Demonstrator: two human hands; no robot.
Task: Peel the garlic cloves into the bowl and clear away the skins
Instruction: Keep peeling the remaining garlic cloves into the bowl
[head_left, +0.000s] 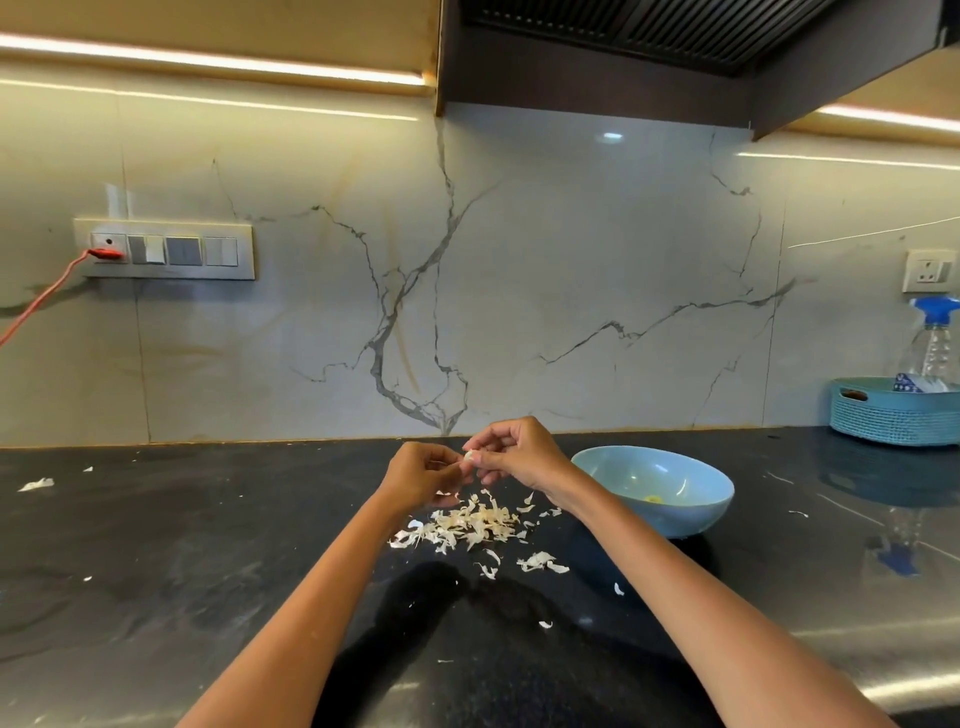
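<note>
Both hands pinch one garlic clove (469, 457) betw. fingertips, left hand (422, 474) & right hand (519, 453) meeting above skins pile (470, 525) mid-worktop (156, 545), bowl (655, 488) just right of right hand, so nearer hand for drop, prob.

We see a small white garlic clove (469, 457), maybe half peeled, above the skins (470, 525) heaped beside the blue bowl (691, 512).

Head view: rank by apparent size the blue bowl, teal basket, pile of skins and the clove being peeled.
1. blue bowl
2. teal basket, cut off by the frame edge, so unsure against the bowl
3. pile of skins
4. clove
</note>
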